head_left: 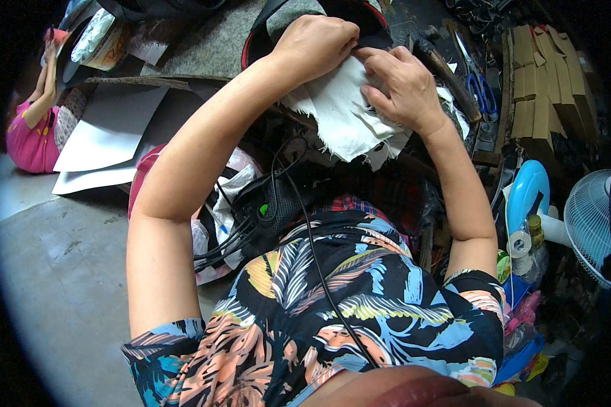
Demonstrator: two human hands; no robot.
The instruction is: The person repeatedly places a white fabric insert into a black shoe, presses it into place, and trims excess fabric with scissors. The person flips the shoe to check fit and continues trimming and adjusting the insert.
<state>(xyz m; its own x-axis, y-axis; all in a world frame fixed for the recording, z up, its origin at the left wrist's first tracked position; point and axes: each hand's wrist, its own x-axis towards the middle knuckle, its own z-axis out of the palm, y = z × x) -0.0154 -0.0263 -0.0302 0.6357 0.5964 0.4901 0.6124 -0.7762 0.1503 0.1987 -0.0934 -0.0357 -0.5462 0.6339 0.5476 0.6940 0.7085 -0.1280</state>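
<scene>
A white cloth (343, 112) with frayed edges hangs over the near side of the work surface. At its upper end my left hand (313, 46) is closed, its fingertips pinched on something too small or hidden to make out. My right hand (406, 87) is bent over the cloth's right side, its index finger reaching toward the left fingertips. Its thumb and curled fingers press on the fabric. Behind and under my left hand lies a black piece with red edging (250, 49), partly covered by the wrist.
Grey felt-like material (204, 51) covers the surface to the left, above white sheets (108, 129). Blue-handled scissors (480, 95) and a wooden-handled tool (448, 76) lie right. Beyond are stacked cardboard pieces (540, 81) and a fan (587, 217). Another person (34, 136) sits far left.
</scene>
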